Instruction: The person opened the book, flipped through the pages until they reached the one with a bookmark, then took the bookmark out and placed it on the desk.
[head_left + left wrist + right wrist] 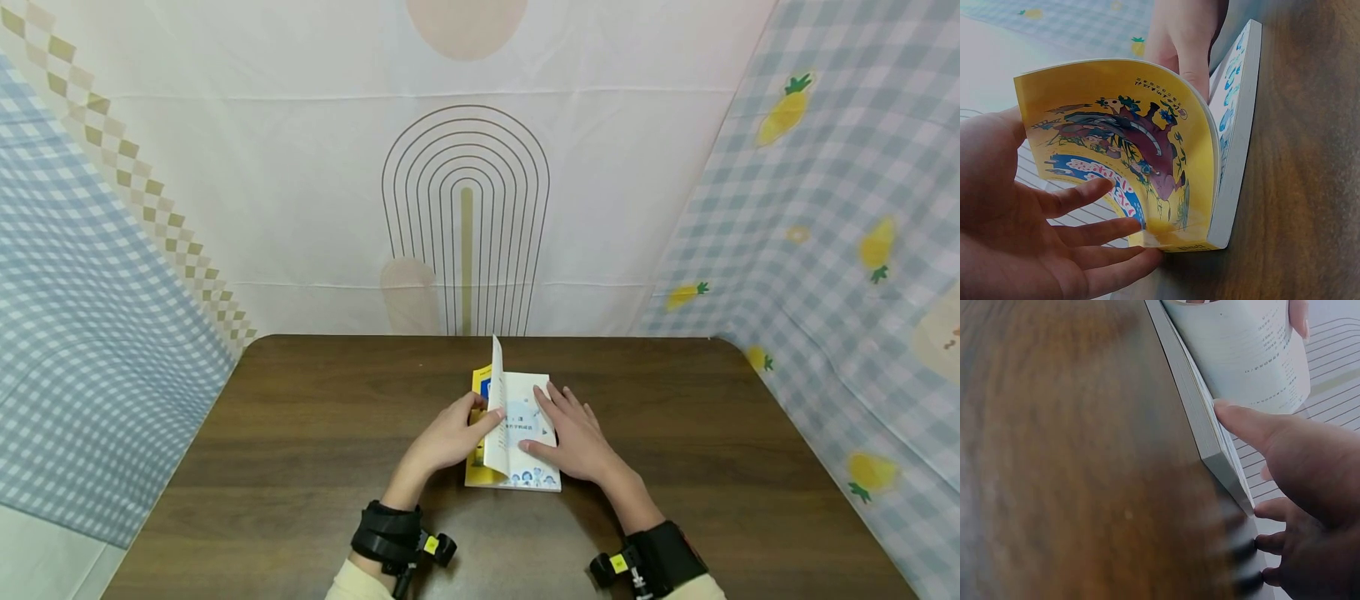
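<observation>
Left hand (450, 435), at the nine o'clock side of the book (517, 433), grips the raised yellow cover (1122, 140) between thumb and fingers. Right hand (576, 443), at three o'clock, rests with fingers extended against the white page. The book lies opened on the brown surface (337, 417), between five and six o'clock from the head view's centre.

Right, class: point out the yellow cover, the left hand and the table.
Yellow cover (1147, 131), left wrist view, on its illustrated face.
Left hand (448, 435), head view, on its back.
Table (322, 433), head view, on its bare top.
</observation>
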`<state>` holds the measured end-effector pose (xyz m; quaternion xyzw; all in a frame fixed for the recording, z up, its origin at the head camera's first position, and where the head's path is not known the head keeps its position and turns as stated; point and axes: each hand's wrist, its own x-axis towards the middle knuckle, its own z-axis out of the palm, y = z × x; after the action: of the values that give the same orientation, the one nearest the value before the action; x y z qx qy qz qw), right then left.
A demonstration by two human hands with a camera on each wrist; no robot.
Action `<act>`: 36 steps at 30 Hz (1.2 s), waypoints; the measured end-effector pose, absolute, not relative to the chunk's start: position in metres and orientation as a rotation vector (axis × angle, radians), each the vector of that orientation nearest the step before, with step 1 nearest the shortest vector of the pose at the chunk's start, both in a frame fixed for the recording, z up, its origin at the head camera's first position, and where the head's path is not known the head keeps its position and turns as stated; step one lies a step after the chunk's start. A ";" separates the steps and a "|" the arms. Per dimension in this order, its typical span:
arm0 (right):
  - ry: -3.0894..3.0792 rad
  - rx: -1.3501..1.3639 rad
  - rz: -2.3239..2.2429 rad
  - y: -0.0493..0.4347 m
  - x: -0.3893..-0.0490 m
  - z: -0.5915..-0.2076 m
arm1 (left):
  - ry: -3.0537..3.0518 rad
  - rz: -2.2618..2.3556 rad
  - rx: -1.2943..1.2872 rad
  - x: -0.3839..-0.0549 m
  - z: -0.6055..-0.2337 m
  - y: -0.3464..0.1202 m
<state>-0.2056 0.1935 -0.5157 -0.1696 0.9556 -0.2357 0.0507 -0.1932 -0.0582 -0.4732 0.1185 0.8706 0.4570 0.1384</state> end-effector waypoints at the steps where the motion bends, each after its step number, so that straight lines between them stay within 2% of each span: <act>1: 2.908 -0.516 -0.719 0.193 -0.205 -0.515 | 2.518 1.322 0.344 -0.193 -0.473 -0.058; 36: 2.905 -0.527 -0.733 0.196 -0.206 -0.518 | 2.521 1.319 0.347 -0.193 -0.474 -0.057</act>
<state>-0.2064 0.1959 -0.5184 -0.1729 0.9538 -0.2406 0.0498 -0.1927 -0.0574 -0.4737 0.1200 0.8712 0.4557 0.1373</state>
